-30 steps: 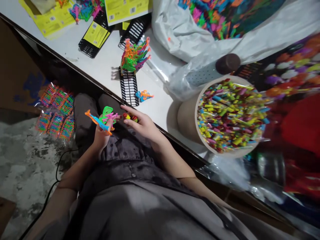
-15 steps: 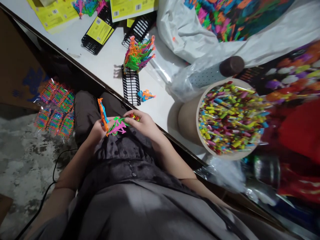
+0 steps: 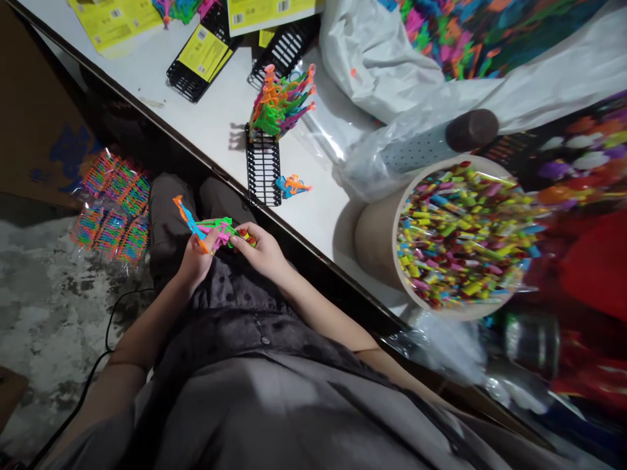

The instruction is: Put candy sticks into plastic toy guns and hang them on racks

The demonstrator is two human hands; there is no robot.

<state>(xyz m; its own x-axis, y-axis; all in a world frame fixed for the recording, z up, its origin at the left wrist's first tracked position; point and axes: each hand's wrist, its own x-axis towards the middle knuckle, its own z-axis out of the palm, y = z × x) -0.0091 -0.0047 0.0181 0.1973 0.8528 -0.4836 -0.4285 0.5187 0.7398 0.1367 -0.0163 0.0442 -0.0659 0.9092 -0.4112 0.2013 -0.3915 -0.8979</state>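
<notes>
Above my lap, my left hand [image 3: 196,259] is closed on several flat plastic figures; an orange and blue figure [image 3: 192,225] sticks out past the fingers. The pink figure [image 3: 223,230] and green ones span the gap between my hands. My right hand [image 3: 264,253] pinches the near end of these, and small red and yellow pieces [image 3: 248,236] show at its fingers. On the table, a black slotted rack [image 3: 264,173] carries a standing cluster of colourful figures [image 3: 279,108] at its far end. Beside the rack lies a blue and orange figure [image 3: 294,186].
A tub [image 3: 379,238] full of small wrapped coloured pieces stands at the right. Behind are a clear-wrapped cylinder [image 3: 416,153] and a white sack [image 3: 386,72] of figures. Yellow cards [image 3: 203,52] lie on black racks. Bagged bundles [image 3: 115,212] sit low at the left.
My hands have drawn closer together, and the figures in my left hand have tilted further left. The whole view has shifted slightly; the things on the table stay put.
</notes>
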